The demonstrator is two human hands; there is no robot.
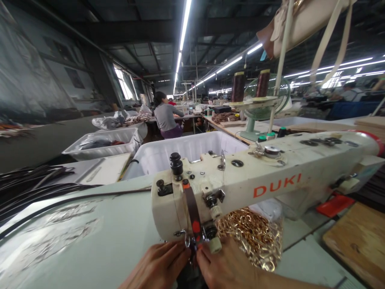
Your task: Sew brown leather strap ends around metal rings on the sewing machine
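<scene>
Pale bench spreads to the left of the left hand, while above it and the right hand juts a sewing machine; down its front slopes a dark strip, its long axis leading from beyond the hands, lower end pointing between the fingertips. Both hands are curled nearly closed there, probably for fine control, though I cannot tell what, if anything, they pinch. Gold-coloured clasps lie just beyond the right hand, presumably for easy reach.
</scene>
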